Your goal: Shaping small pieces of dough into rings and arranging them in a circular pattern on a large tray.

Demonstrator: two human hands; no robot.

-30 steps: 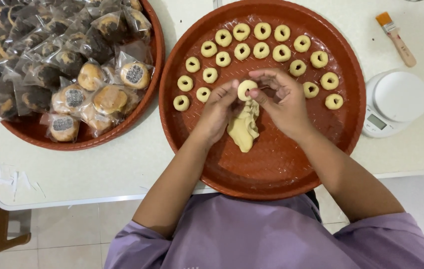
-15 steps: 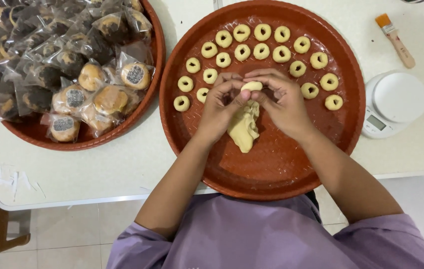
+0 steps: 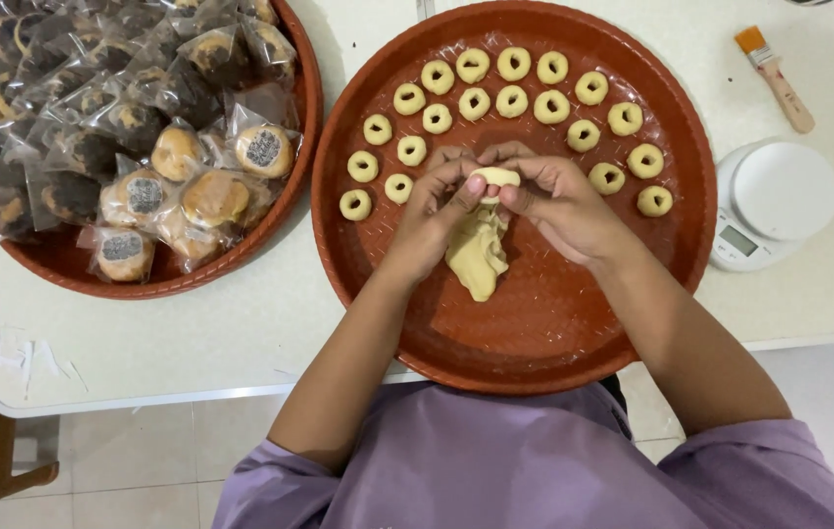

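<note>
Pinching a small dough ball (image 3: 495, 177) at frame centre, both hands (image 3: 434, 211) (image 3: 562, 201) close fingertips on it above a dough lump (image 3: 477, 253). Dough rings (image 3: 513, 100) fill the red tray's (image 3: 535, 333) upper half; its lower half lies open. Scale (image 3: 775, 201) sits right.

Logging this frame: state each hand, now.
Left hand: pinching the small dough piece.
Right hand: pinching the same dough piece.

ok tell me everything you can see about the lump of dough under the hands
The lump of dough is pale yellow, soft-looking and irregular, longer than wide. It lies on the round red-brown tray, below the rows of small dough rings. Its top end runs up under the left hand and right hand, which pinch a small piece.
</note>
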